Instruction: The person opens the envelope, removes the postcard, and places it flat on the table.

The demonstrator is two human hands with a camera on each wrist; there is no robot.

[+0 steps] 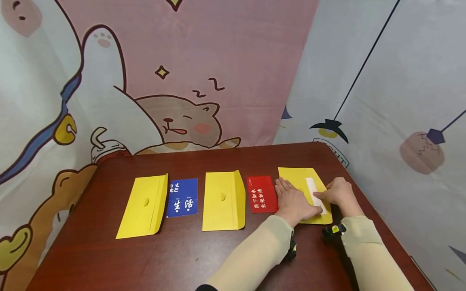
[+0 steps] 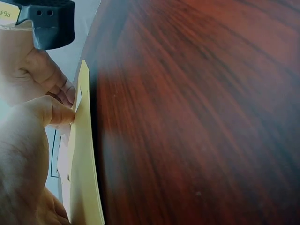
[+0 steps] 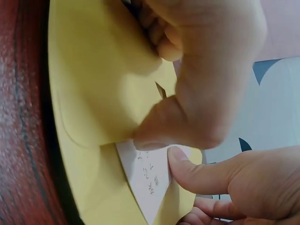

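Note:
A yellow envelope [image 1: 295, 176] lies at the right of the table, its flap side to the right. A white card [image 3: 145, 173] with small writing sits partly inside its opening. My left hand [image 1: 294, 202] rests on the envelope with fingers extended, its thumb at the opening's edge beside the card. From the right, my right hand [image 1: 340, 194] pinches the card, thumb on its face and fingers curled near the flap. In the left wrist view the envelope [image 2: 84, 159] shows nearly edge-on. Just left of my left hand is a red card [image 1: 261, 194] with white characters.
Further left lie a yellow envelope [image 1: 220, 202], a blue card [image 1: 183, 198] with white characters, and another yellow envelope [image 1: 142, 206], all on the dark red wooden table [image 1: 174, 258]. A cartoon-printed cloth [image 1: 255, 60] hangs behind the table.

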